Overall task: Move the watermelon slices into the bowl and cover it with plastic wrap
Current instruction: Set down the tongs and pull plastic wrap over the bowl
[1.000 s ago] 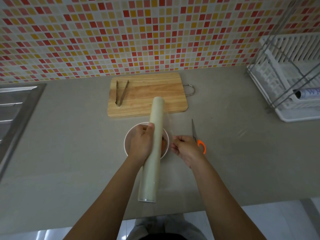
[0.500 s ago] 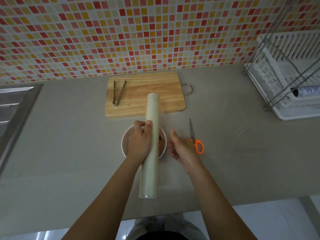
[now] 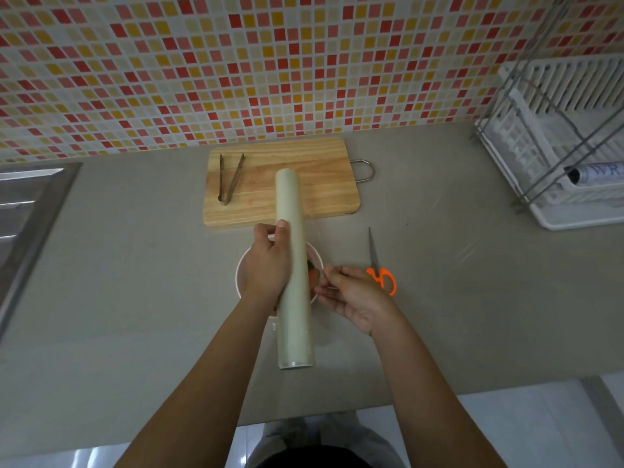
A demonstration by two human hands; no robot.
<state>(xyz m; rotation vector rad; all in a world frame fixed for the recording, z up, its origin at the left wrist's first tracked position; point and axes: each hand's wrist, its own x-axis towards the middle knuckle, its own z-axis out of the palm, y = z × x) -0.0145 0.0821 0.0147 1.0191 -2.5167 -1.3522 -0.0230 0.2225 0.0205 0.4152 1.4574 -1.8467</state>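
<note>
The roll (image 3: 294, 319) of plastic wrap lies lengthwise over the bench (image 3: 135, 298), its near end sticking out toward the person and its far end reaching over the board's near edge. The left hand (image 3: 270, 265) grips the roll around its middle, thumb on top. Just right of it, the right hand (image 3: 358, 295) is curled, thumb and fingertips pinched on the edge of the clear film (image 3: 315, 231), which shows only as a faint sheen beside the roll.

The white bowl (image 3: 240, 275) sits on the bench under both hands, largely hidden. A bit of red watermelon (image 3: 313, 276) shows inside it, between the roll and the right hand. Orange-handled scissors (image 3: 380, 275) lie just right of the right hand, blades pointing away. Farther off is the wooden board (image 3: 304, 190) with tongs (image 3: 229, 179) on its left part. A white dish rack (image 3: 557, 136) stands far right and a sink (image 3: 27, 204) is at the left.
</note>
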